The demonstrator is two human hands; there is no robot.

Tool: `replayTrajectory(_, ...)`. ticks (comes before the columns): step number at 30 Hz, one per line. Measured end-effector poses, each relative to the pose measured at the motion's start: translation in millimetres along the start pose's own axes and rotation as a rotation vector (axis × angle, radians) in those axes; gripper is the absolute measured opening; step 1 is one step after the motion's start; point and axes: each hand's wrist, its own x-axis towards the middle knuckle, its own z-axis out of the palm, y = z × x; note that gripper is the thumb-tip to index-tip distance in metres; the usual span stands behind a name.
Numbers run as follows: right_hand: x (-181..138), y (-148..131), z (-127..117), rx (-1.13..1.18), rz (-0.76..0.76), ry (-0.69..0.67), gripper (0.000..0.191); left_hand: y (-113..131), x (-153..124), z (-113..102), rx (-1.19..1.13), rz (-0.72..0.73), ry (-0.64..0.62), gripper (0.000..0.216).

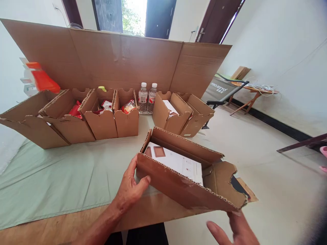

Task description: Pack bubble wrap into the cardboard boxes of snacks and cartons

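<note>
My left hand [129,189] grips the left end of an open cardboard box [184,189], thumb on its front wall and fingers behind the corner. The box is tilted and sits partly over the table's right edge. Inside it lies a white flat carton [176,162] with a brown square printed on it. My right hand [236,229] is below the box's torn right end, fingers spread, holding nothing; I cannot tell if it touches the box.
A row of open cardboard boxes [100,117] with red packets stands on the green cloth [63,177]. Two water bottles [147,98] and two more boxes [178,114] are behind. A large cardboard sheet [114,58] forms a backdrop. A folding chair [224,92] stands at right.
</note>
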Motion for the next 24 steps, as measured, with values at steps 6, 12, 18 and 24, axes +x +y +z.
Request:
replayTrajectory(6, 2.5, -36.5, 50.2, 0.136, -0.075, -0.133, 0.052, -16.6, -29.6, -26.4, 0.003, 0.059, 0.275, 0.053)
replayTrajectory(12, 45.0, -123.5, 108.5, 0.446, -0.284, -0.322, 0.053, -9.0, -34.8, -93.2, 0.014, 0.115, 0.580, 0.056)
replayTrajectory(18, 74.3, -132.6, 168.8, 0.530, -0.200, -0.411, 0.045, -26.6, 6.1, -123.2, 0.145, 0.085, 0.587, 0.055)
replayTrajectory(24, 68.1, -111.2, 189.0, 0.469, -0.094, -0.496, 0.042, -49.8, 5.8, -121.5, 0.204, 0.049, 0.592, 0.062)
